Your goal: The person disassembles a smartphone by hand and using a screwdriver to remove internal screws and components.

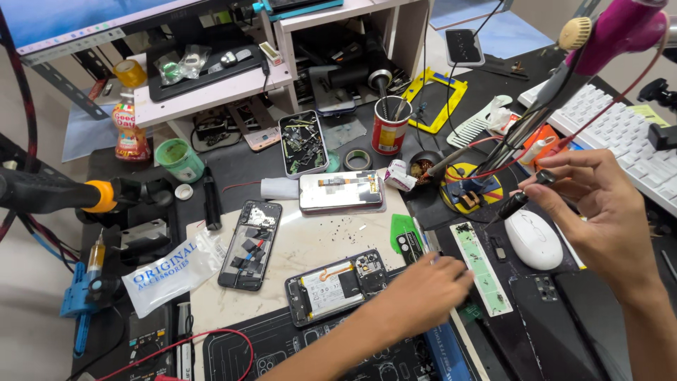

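Holding a small black screwdriver (pixel 513 204) in our right hand (pixel 599 212), we pinch its upper end between thumb and fingertips, the tip slanting down and to the left above the white mouse (pixel 534 240). Our left hand (pixel 423 293) lies palm-down on the mat with the fingers stretched toward the right, resting over the edge of the white slab (pixel 310 243), just beside the opened phone (pixel 337 284); we cannot tell whether anything is caught under those fingers, since the back of the hand hides them.

That opened phone sits face-down near the middle of the bench, its back off, battery and camera block exposed, just left of our left hand. A second opened phone (pixel 249 243) with a dark frame lies further left, and a third phone (pixel 342 192) lies behind them with its screen side up. Tiny dark specks, likely screws, are scattered on the slab between them.

We judge that we are at the stage of working on screws in the opened phone: tool in one hand, the other steadying or picking up something beside the casing. Bringing the tip down onto the phone would call for swinging the right hand left across the green strip (pixel 482 267) and keeping the driver upright over a screw head while the left hand holds the casing still.
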